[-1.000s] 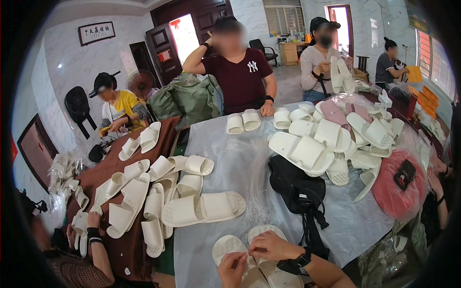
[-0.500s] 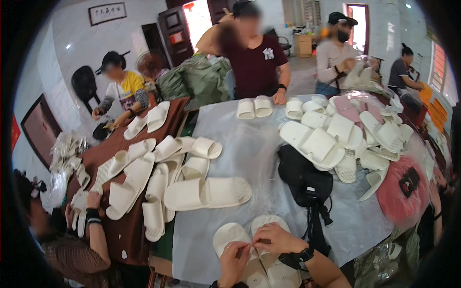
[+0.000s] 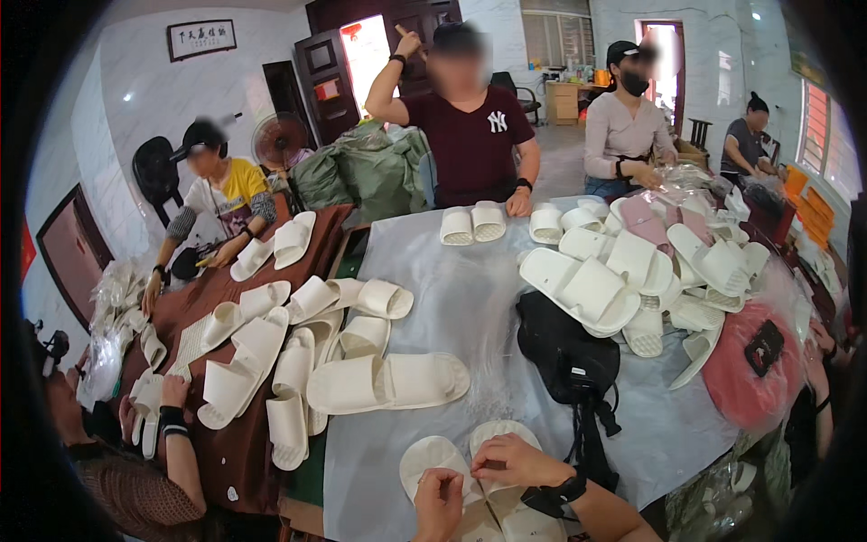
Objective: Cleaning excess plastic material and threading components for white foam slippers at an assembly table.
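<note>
A pair of white slippers lies at the front edge of the table, the left slipper (image 3: 432,459) beside the right slipper (image 3: 502,437), toes away from me. My left hand (image 3: 439,502) is over the left slipper with its fingers curled in a pinch. Just right of it, my right hand (image 3: 518,462) is over the right slipper, thumb and forefinger brought together. A small gap separates the two hands. Whatever sits between the fingertips of either hand is too small to make out.
White slippers (image 3: 388,383) lie left of centre, with several more on a brown cloth (image 3: 257,452). A black bag (image 3: 569,348) with straps is right of my hands, before a slipper pile (image 3: 587,289) and a red plastic-wrapped bundle (image 3: 750,370). Several people surround the table.
My hands have drawn slightly apart, the left one moving down and left. The view has tilted up a little. Across the table, the masked person's hands have lowered.
</note>
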A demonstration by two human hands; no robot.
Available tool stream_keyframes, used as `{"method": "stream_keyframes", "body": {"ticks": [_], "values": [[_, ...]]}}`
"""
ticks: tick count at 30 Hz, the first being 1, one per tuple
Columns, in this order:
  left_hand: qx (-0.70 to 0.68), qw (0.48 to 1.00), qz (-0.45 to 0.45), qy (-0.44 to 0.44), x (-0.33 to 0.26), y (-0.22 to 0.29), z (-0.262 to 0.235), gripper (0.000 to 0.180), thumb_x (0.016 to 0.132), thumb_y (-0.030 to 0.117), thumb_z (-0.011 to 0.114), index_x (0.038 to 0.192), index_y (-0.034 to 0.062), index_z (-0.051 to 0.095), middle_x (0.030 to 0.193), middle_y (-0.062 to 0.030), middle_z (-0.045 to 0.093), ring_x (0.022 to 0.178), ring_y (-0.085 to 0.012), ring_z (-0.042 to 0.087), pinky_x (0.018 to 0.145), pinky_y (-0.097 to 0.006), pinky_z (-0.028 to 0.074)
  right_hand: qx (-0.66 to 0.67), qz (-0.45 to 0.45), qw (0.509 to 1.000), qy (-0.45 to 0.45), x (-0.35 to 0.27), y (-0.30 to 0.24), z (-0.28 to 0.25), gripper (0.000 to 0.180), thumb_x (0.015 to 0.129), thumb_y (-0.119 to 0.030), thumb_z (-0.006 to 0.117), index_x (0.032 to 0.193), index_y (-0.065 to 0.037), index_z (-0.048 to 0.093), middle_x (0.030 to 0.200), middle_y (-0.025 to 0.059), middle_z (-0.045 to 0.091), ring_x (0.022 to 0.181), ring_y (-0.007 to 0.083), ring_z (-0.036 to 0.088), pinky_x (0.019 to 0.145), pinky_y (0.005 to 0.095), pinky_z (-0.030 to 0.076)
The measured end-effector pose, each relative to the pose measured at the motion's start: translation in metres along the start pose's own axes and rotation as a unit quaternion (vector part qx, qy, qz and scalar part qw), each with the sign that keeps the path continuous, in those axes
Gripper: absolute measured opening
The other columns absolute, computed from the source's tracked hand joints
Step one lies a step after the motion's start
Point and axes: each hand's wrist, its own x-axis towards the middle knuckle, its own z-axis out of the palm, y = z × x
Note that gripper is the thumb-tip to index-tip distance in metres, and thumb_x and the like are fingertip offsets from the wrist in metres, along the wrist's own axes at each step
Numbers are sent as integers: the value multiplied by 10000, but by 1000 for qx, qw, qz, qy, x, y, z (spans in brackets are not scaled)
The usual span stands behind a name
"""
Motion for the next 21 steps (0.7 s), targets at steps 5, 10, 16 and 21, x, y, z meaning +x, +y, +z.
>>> {"method": "stream_keyframes", "body": {"ticks": [5, 10, 16, 21], "values": [[-14, 998, -49, -22, -1, 2, 0, 69, 778, 64, 620, 823, 28, 583, 699, -75, 536, 600, -167, 508, 545, -273, 412, 25, 10, 1000, 8, -3, 0, 2, 115, 779, -210, 598, 813, -100, 595, 756, 15, 566, 724, 213, 540, 689, 333, 388], [-16, 999, -34, -14, -1, 4, 2, 71, 779, 68, 623, 829, 28, 592, 699, -65, 537, 596, -143, 502, 543, -259, 410, 36, -4, 999, 10, -2, 4, 4, 142, 790, -226, 582, 823, -88, 596, 741, 31, 562, 728, 225, 536, 682, 334, 387], [-43, 996, -73, -39, 2, 11, -5, 81, 782, 73, 628, 839, 24, 595, 727, -60, 555, 620, -142, 511, 568, -254, 421, 10, -41, 999, 3, 3, -2, 0, 153, 783, -225, 586, 829, -80, 596, 738, 44, 570, 716, 231, 545, 659, 335, 399], [-104, 989, -93, -55, 5, 24, -4, 96, 783, 79, 632, 852, 19, 603, 762, -68, 575, 671, -144, 538, 604, -254, 440, 14, -37, 999, 18, 2, 3, -4, 145, 782, -210, 585, 825, -72, 595, 720, 47, 568, 688, 232, 543, 635, 331, 401]]}}
